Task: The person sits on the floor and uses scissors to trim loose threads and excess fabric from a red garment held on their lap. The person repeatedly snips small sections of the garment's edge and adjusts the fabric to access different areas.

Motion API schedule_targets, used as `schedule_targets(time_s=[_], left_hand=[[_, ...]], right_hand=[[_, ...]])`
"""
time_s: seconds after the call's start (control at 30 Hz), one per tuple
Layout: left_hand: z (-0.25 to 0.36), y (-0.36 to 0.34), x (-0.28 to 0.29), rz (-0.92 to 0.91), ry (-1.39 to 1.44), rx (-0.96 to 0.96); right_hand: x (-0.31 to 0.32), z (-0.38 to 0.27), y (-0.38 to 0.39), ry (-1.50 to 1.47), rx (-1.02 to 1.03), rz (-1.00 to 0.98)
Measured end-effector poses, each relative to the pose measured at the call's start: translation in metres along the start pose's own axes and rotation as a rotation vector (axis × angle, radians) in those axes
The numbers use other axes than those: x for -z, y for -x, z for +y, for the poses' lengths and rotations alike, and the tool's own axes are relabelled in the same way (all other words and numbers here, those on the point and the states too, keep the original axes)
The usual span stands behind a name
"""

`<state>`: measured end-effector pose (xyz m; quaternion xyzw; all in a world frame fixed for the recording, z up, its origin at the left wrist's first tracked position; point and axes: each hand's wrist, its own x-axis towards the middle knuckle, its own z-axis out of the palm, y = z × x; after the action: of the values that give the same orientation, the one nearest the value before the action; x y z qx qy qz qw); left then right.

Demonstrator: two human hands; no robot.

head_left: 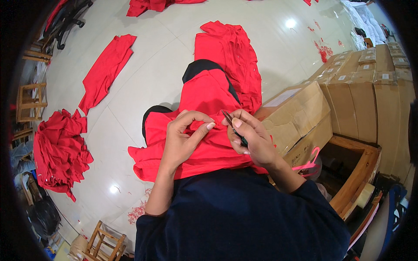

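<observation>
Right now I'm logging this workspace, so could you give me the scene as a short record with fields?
Left hand: thumb and forefinger tips close together at the red cloth; grip unclear
Right hand: holding small dark snips, blades toward the left hand
Lap: the red cloth, spread in folds
Floor, left: crumpled red pile
Floor, upper right: red scraps
Right side: stacked cardboard boxes

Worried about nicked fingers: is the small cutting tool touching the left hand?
Apart. In the head view, red cloth shows in the gap between the left hand and the small cutting tool.
</observation>
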<state>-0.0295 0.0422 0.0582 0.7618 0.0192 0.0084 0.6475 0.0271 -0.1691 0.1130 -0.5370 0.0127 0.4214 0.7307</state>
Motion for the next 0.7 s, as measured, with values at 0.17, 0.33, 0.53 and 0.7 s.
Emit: schedule_targets(time_s=[0.17, 0.33, 0.53, 0.7], left_hand=[[0.007, 0.002, -0.004, 0.080, 0.028, 0.023], [0.014, 0.005, -0.006, 0.065, 0.099, 0.050], [0.009, 0.008, -0.003, -0.015, 0.120, 0.121], [0.010, 0.008, 0.000, -0.048, 0.104, 0.147]], right_hand=[[-0.006, -0.008, 0.009, -0.012, -0.099, -0.073], [-0.007, -0.002, 0.007, -0.125, -0.324, -0.146], [-0.011, 0.003, 0.007, -0.206, -0.348, -0.117], [-0.004, 0.011, 0.007, -0.306, -0.355, -0.133]])
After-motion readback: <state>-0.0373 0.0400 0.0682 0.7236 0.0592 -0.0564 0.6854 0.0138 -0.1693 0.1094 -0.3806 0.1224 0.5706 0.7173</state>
